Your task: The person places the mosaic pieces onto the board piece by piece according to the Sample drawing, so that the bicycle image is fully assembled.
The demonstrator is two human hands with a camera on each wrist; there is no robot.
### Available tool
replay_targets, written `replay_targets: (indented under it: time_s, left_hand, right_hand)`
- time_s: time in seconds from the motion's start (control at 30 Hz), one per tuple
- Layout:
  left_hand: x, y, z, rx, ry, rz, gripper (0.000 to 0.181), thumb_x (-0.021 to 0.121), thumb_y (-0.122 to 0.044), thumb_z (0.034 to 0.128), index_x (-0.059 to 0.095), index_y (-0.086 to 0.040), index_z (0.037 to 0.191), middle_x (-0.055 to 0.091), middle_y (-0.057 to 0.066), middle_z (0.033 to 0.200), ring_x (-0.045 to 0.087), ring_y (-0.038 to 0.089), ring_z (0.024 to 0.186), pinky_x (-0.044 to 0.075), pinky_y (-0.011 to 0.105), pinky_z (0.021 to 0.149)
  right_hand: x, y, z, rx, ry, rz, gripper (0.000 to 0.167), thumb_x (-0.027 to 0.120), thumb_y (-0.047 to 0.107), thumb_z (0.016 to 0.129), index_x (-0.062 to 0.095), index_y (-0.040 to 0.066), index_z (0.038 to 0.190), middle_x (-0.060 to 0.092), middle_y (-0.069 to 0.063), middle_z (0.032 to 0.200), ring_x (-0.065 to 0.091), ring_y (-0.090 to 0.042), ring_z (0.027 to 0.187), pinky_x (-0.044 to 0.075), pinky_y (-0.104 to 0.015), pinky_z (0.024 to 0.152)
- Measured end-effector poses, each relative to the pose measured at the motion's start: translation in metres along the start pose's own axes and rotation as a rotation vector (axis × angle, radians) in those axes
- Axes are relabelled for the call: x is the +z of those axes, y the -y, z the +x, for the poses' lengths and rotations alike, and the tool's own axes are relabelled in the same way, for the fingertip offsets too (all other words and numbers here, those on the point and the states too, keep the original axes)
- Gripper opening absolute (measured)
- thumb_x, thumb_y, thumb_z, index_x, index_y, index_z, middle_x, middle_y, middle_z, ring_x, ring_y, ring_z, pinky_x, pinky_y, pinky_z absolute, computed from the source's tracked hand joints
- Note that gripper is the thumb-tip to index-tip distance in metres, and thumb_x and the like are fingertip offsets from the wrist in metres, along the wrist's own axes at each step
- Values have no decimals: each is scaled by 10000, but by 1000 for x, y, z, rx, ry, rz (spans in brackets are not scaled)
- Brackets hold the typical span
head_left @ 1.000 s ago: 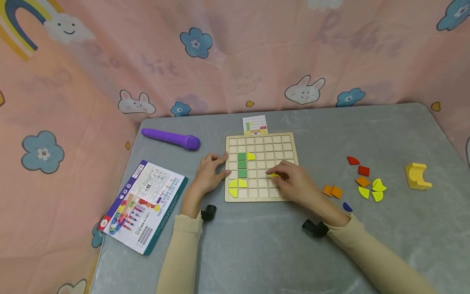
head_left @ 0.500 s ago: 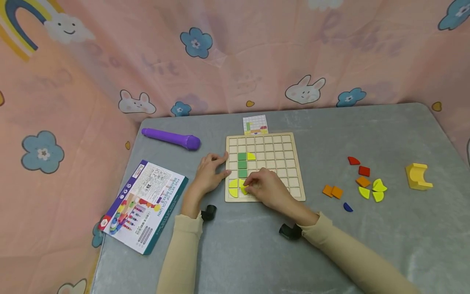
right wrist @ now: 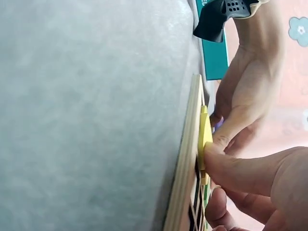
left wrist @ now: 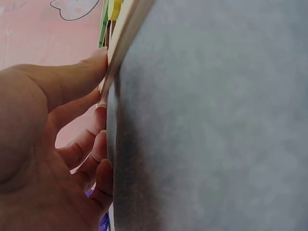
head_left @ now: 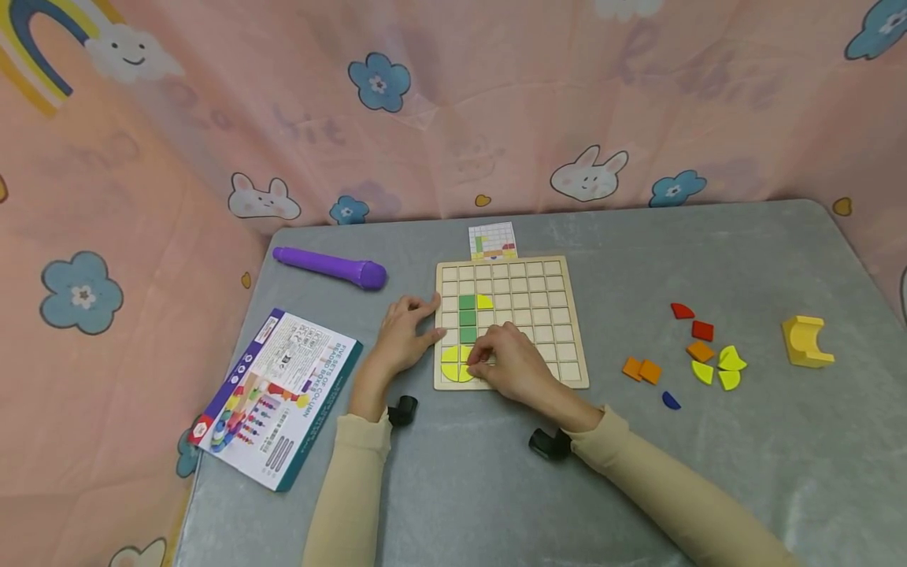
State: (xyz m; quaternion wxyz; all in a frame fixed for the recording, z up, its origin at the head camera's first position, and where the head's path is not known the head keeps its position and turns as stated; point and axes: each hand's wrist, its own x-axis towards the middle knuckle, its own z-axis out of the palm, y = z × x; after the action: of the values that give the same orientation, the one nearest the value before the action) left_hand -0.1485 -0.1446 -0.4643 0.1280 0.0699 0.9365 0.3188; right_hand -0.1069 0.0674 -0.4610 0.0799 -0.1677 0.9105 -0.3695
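Soft light across the grey table (head_left: pixel 453 488), faint sheen near right, warmer tint on the curtain (head_left: pixel 156 181) at left, dim left wrist view with dark shadow beside the board (left wrist: pixel 126 34), brighter right wrist view

Pink cloth (head_left: pixel 453 118) printed with blue flowers (head_left: pixel 379 83), white rabbits (head_left: pixel 588 175) and a rainbow (head_left: pixel 42 43) hangs in soft folds behind and beside a grey bench (head_left: pixel 468 488) with rounded far corners and a faint sheen.

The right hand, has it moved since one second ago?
Yes, to the left: the right hand has moved across the board, from the right part to the yellow pieces at the near left corner.
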Motion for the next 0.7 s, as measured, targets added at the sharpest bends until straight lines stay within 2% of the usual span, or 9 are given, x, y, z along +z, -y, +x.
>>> replay_targets:
  time_s: [0.17, 0.37, 0.7]
  left_hand:
    - [0, 1, 0, -4, 4, 0, 633, 711, -281, 1029, 464, -174, 1603, 494, 182, 1502, 431, 362, 1354, 333, 541, 1182]
    - [1, 1, 1, -7, 5, 3, 634, 706, -283, 1033, 458, -182, 1608, 494, 174, 1499, 429, 355, 1346, 337, 536, 1173]
    - [0, 0, 0, -8, 4, -3, 626, 701, -279, 1037, 462, -177, 1606, 494, 177, 1500, 428, 356, 1341, 337, 538, 1166]
  right_hand:
    - [0, 2, 0, -11, -2, -7, 107, 882, 106, 856, 796, 148, 809, 628, 19, 796, 493, -176, 803, 412, -332, 738]
    - [4, 3, -2, -97, 1, -51, 203, 963, 207, 771, 799, 133, 864, 606, 16, 777, 457, -150, 772, 392, -313, 739]
    - [6, 2, -5, -132, -18, -85, 214, 962, 176, 767, 823, 130, 923, 613, 18, 789, 457, -139, 767, 394, -314, 742]
